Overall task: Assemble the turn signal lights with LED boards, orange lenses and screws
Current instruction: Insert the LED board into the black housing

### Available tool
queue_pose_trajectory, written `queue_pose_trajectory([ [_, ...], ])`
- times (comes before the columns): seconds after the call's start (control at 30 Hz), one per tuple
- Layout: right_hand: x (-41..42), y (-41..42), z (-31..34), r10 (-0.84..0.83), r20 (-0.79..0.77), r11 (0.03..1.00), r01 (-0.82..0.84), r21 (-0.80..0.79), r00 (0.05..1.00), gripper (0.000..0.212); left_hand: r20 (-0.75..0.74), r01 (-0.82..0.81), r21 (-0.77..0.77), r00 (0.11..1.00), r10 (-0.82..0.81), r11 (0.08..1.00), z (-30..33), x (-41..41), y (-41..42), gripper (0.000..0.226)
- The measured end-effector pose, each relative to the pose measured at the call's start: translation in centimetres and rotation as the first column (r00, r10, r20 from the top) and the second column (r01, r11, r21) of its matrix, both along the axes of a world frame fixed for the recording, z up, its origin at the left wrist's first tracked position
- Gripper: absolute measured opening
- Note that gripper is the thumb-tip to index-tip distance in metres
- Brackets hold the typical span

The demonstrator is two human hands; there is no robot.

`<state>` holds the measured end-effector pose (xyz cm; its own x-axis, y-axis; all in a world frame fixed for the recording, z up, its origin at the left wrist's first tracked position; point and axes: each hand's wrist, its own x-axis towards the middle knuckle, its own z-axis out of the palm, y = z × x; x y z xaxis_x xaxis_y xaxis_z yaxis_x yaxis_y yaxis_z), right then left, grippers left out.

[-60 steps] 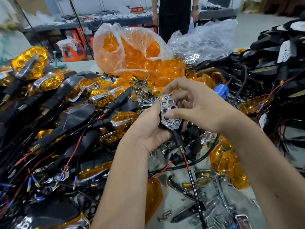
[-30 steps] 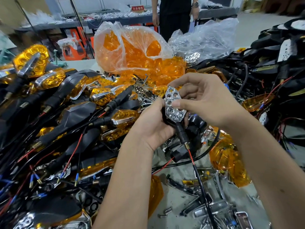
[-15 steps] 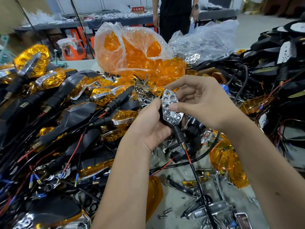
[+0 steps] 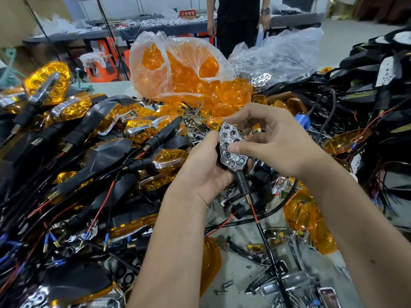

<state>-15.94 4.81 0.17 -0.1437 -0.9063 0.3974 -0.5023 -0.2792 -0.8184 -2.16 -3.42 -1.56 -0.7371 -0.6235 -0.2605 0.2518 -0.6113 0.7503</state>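
Note:
My left hand (image 4: 206,167) grips a black turn signal housing from the left and behind. In the housing sits a chrome honeycomb reflector plate (image 4: 231,150) facing me. The housing's black stalk (image 4: 243,185) points down, with red and black wires trailing from it. My right hand (image 4: 271,141) reaches in from the right, its thumb pressing on the middle of the plate and its fingers curled round the top. A clear bag of orange lenses (image 4: 184,70) stands behind. Small screws (image 4: 226,286) lie on the table near the bottom.
Finished signals with orange lenses (image 4: 73,107) pile up on the left among black cables. Black housings and wires (image 4: 367,85) heap on the right. A clear bag of chrome plates (image 4: 275,58) sits at the back. A person stands behind the table (image 4: 238,21). Loose orange lenses (image 4: 307,221) lie lower right.
Both hands have shifted the housing slightly up and back down. My right thumb has stayed pressed on the chrome plate, sliding a little toward its middle.

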Motion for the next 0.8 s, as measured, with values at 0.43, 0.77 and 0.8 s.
queue_pose_trajectory([
  [0.43,0.5,-0.2,0.1,-0.035,-0.027,0.998,0.037,0.045,0.999,0.038,-0.232,0.012,0.076,0.973,0.006,0.997,0.7,0.6,0.5,0.073],
  [0.77,0.5,0.0,0.5,-0.172,0.028,0.982,0.170,0.079,0.985,0.053,-0.264,-0.069,-0.197,0.965,0.015,0.978,0.5,1.2,0.6,0.047],
  [0.8,0.5,0.0,0.5,-0.164,0.069,0.984,0.158,0.088,0.984,0.054,-0.272,-0.071,-0.227,0.962,0.007,0.971,0.5,1.1,0.5,0.044],
])
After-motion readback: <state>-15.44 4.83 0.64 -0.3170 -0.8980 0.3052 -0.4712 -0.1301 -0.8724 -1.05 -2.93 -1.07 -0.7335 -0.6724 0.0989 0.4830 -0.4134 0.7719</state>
